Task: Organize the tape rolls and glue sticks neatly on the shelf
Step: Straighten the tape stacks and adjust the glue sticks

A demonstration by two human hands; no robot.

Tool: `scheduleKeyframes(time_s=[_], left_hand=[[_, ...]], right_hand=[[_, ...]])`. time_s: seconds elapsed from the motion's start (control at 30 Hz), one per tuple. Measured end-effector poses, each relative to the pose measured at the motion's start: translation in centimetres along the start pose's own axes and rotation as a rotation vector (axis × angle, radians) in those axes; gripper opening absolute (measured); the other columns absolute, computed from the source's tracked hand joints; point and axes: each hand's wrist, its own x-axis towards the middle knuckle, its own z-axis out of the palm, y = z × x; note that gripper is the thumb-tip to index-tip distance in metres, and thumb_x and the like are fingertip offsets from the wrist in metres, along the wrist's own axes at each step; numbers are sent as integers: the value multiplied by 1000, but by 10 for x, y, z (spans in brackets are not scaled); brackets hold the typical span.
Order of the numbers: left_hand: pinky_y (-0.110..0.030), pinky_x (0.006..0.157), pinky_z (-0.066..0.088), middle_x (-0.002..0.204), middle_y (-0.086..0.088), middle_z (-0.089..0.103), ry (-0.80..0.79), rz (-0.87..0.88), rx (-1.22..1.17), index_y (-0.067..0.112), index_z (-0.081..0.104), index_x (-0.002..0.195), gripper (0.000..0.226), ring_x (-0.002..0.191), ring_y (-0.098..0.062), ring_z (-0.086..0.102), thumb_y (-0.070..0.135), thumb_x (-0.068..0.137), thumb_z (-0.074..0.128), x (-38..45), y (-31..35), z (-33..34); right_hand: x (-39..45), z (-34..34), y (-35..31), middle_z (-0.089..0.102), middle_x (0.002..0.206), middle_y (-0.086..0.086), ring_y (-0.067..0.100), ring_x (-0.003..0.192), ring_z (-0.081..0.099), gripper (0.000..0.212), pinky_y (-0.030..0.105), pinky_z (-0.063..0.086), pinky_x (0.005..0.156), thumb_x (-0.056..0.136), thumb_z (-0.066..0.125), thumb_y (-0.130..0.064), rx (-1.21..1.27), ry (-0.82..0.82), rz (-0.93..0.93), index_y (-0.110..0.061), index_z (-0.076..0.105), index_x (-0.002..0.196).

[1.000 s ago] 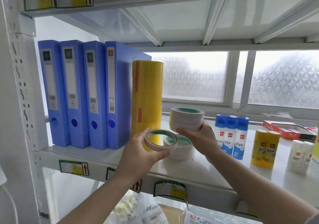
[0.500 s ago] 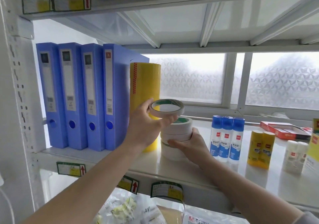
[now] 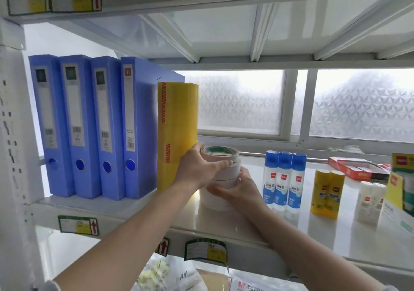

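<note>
A stack of white tape rolls (image 3: 220, 198) stands on the white shelf (image 3: 291, 230), just right of a tall yellow pack of tape (image 3: 177, 133). My left hand (image 3: 197, 167) grips the top white tape roll (image 3: 220, 154), which rests on the stack. From the right, my right hand (image 3: 239, 185) holds the lower part of the stack. Three blue-capped liquid glue bottles (image 3: 282, 181) stand to the right of the stack. Two yellow glue sticks (image 3: 327, 192) and two white glue sticks (image 3: 369, 201) stand farther right.
Four blue file boxes (image 3: 89, 124) fill the shelf's left end. A red box (image 3: 358, 169) lies at the back right and a yellow-green package (image 3: 401, 187) is at the right edge. Bagged goods (image 3: 170, 275) sit on the shelf below.
My left hand raised the single roll and set it on top of the stack. My right hand lowered its rolls onto the bottom roll and now steadies the stack.
</note>
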Motion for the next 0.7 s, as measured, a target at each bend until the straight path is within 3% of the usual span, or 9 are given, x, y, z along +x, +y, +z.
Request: scheduleKeyframes(time_s=[0.17, 0.33, 0.5, 0.7], left_hand=[[-30, 94, 49, 121, 2, 62, -22, -32, -19, 15, 52, 128, 82, 109, -14, 58, 50, 61, 82, 3, -5, 6], [-25, 84, 50, 104, 13, 62, -59, -5, -80, 21, 52, 105, 58, 95, -8, 60, 42, 62, 84, -3, -9, 2], [-23, 76, 51, 99, 8, 68, -51, 33, -151, 20, 59, 110, 61, 93, -8, 63, 41, 59, 86, -12, -23, 7], [-32, 84, 55, 101, 7, 69, 5, 2, -213, 22, 61, 112, 59, 96, -10, 64, 40, 61, 85, -10, -28, 16]], right_hand=[[0, 0, 2, 64, 102, -3, 12, 93, 64, 71, 30, 57, 77, 58, 88, -32, 17, -17, -8, -25, 46, 115], [0, -2, 3, 64, 103, -1, 12, 93, 64, 73, 29, 57, 77, 58, 89, -30, 20, -27, -17, -21, 48, 117], [-2, -4, -4, 60, 97, -15, 5, 91, 61, 69, 18, 52, 71, 60, 88, -26, 45, 4, -85, -24, 47, 116], [-4, -6, -9, 62, 100, -17, 2, 93, 62, 57, 17, 54, 75, 69, 82, -21, 104, 3, -155, -33, 47, 112]])
